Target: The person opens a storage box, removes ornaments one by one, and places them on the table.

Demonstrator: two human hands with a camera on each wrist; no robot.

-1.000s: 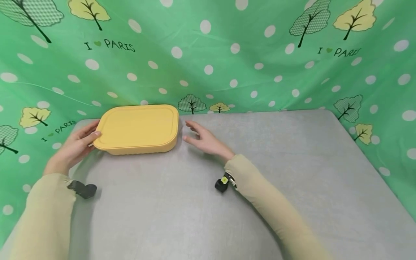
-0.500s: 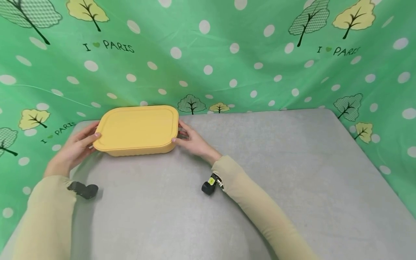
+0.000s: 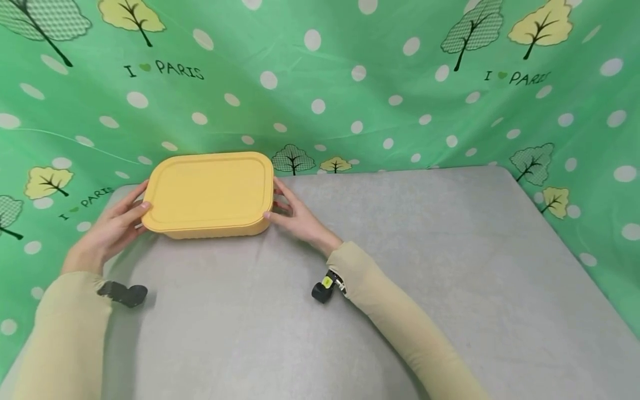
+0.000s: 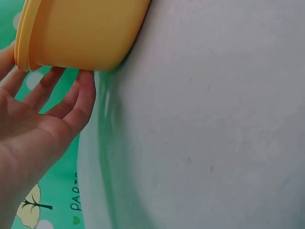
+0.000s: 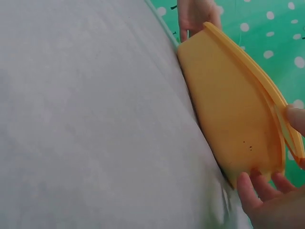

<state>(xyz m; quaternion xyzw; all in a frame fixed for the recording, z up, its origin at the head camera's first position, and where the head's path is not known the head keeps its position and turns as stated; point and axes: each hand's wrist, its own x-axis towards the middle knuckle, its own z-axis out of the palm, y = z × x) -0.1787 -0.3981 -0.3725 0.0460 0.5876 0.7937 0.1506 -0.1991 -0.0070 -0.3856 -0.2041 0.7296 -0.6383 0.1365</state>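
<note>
A yellow food container (image 3: 215, 231) with rounded corners sits at the table's back left. Its flat yellow lid (image 3: 210, 191) covers the top. My left hand (image 3: 106, 234) holds the left end, thumb on the lid's rim and fingers spread along the wall (image 4: 90, 38). At the right end, my right hand (image 3: 301, 220) has its thumb on the near corner of the rim. In the right wrist view a gap shows between the lid (image 5: 250, 59) and the container's wall (image 5: 228, 114) beside that thumb. Several fingertips of this hand touch the wall lower down. The container's inside is hidden.
A grey table (image 3: 400, 266) stretches to the right and front. Behind it hangs a green dotted curtain (image 3: 320, 133) with printed trees, close to the container's far side. Small black wrist cameras (image 3: 324, 290) hang below both wrists.
My right hand has come leftward from beside the container to grip its right end. The lid's far edge has risen a little. The left hand has stayed at the left end.
</note>
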